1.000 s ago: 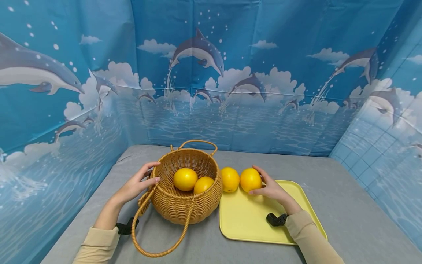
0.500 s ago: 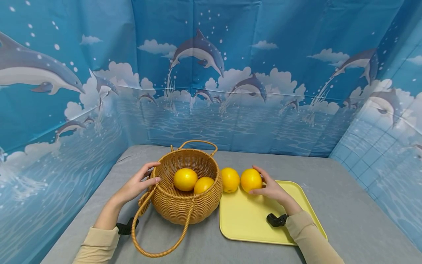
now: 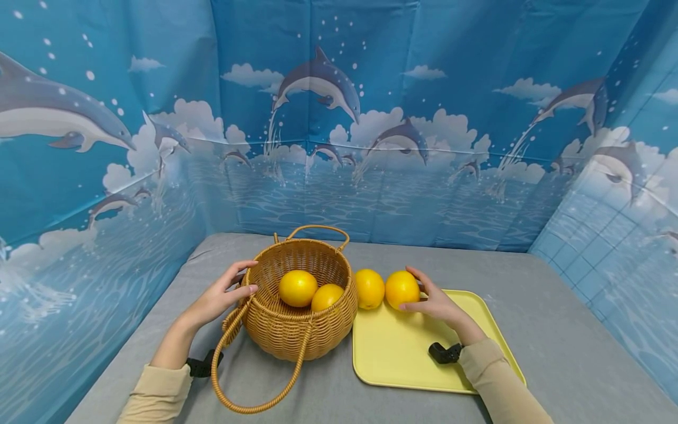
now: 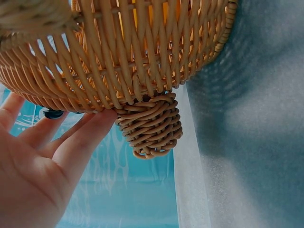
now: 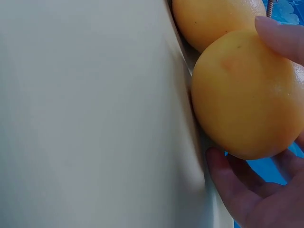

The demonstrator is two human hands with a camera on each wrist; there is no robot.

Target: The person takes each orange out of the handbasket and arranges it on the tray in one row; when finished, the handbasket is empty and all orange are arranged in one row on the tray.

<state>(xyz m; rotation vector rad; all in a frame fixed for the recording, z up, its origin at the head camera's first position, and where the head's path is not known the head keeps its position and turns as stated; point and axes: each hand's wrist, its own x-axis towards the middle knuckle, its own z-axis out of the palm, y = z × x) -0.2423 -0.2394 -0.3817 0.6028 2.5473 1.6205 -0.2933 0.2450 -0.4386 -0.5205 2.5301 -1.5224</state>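
Note:
In the head view, a brown wicker basket (image 3: 296, 338) holds two oranges, one in the middle (image 3: 298, 288) and one by its right wall (image 3: 326, 296). My left hand (image 3: 217, 300) touches the basket's left rim with fingers extended; the left wrist view shows fingertips (image 4: 102, 121) against the woven side. Right of the basket, two more oranges sit side by side at the far edge of a yellow tray (image 3: 408, 359). My right hand (image 3: 436, 306) grips the right-hand orange (image 3: 401, 290), thumb and fingers around it. The other orange (image 3: 369, 288) lies between it and the basket.
One basket handle (image 3: 259, 407) hangs forward onto the grey table surface (image 3: 323, 388); the other handle (image 3: 318, 226) stands up at the back. A blue dolphin-print curtain (image 3: 339, 194) encloses the table's back and sides.
The orange in my right hand shifts very slightly, a touch right and then back left. Basket, tray and left hand keep their places.

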